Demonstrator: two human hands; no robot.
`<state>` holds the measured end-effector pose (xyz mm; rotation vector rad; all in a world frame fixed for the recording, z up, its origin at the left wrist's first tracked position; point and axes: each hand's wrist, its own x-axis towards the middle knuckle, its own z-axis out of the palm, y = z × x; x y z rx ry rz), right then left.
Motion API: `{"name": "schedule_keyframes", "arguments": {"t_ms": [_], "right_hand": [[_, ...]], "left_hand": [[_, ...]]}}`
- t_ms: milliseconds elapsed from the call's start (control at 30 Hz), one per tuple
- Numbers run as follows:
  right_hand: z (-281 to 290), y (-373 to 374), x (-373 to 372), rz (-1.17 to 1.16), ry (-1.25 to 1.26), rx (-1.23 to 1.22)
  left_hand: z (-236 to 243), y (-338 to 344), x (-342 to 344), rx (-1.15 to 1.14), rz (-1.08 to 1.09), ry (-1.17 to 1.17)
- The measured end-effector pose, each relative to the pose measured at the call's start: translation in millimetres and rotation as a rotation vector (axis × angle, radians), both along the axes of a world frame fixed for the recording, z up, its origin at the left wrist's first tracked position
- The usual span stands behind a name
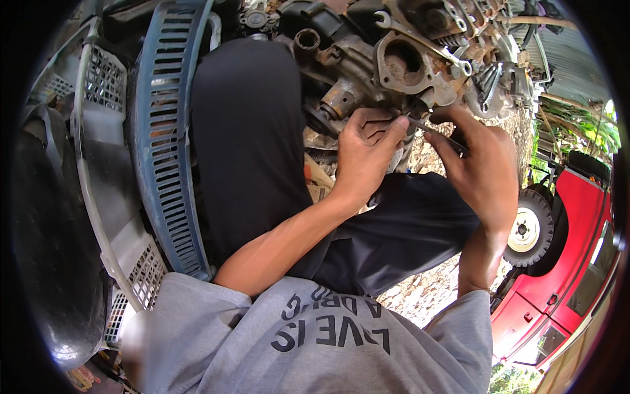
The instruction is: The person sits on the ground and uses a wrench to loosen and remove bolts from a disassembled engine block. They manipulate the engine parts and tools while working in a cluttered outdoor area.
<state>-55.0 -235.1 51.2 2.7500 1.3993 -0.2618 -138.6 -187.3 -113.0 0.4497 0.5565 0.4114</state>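
Note:
A thin, dark metal rod [433, 131] runs between my two hands; its exact kind does not show. My right hand [485, 167] is closed on it, with the thumb and fingers around its right part. The fingers of my left hand [364, 157] are curled, and thumb and forefinger pinch together at the rod's left end. Anything else inside that pinch is hidden. Just beyond both hands sits a greasy metal engine part with a flanged round opening [401, 62]. A combination wrench [423, 44] lies across the top of it.
Rusty machine parts [453, 16] crowd the far side. To my left stand a slatted blue plastic crate [169, 131] and a grey-white basket [105, 82]. A red vehicle [551, 262] is at the right. My dark-trousered knees [246, 98] flank the work area.

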Motion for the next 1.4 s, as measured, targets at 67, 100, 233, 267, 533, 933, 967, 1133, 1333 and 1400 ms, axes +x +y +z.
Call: {"name": "schedule_keyframes", "arguments": {"t_ms": [67,100,233,267,533,933,967,1133,1333,1400], "right_hand": [[-7.5,-10.2,2.5,0.05,-0.018,0.053],[-7.6,-13.6,1.4,0.037,-0.014,0.077],[11.5,-30.3,1.0,-0.145,0.169,0.201],[15.6,-34.2,3.9,-0.182,0.227,0.239],[-8.0,-78.1,40.2,-0.412,0.537,0.617],[-23.3,-85.6,48.7,-0.416,0.856,0.865],[-25.1,-86.5,50.0,-0.418,0.876,0.876],[-23.5,-88.6,50.1,-0.5,0.969,0.894],[-30.2,-88.3,56.6,-0.492,0.751,0.97],[-30.9,-86.9,59.6,-0.487,0.74,0.965]], "left_hand": [[1.8,5.3,-1.6,0.06,-0.027,0.043],[3.3,9.1,-4.1,0.134,-0.056,0.093],[13.2,4.0,-7.0,0.277,0.067,0.156],[14.2,3.3,-9.4,0.288,0.122,0.146],[67.4,68.2,7.6,0.787,0.373,0.198],[56.2,115.6,47.1,0.921,0.082,0.472],[53.9,116.3,45.7,0.892,0.07,0.472],[53.8,114.3,41.2,0.876,0.148,0.434],[61.2,116.0,26.0,0.671,0.379,0.239],[64.8,119.7,21.3,0.629,0.476,0.23]]}}
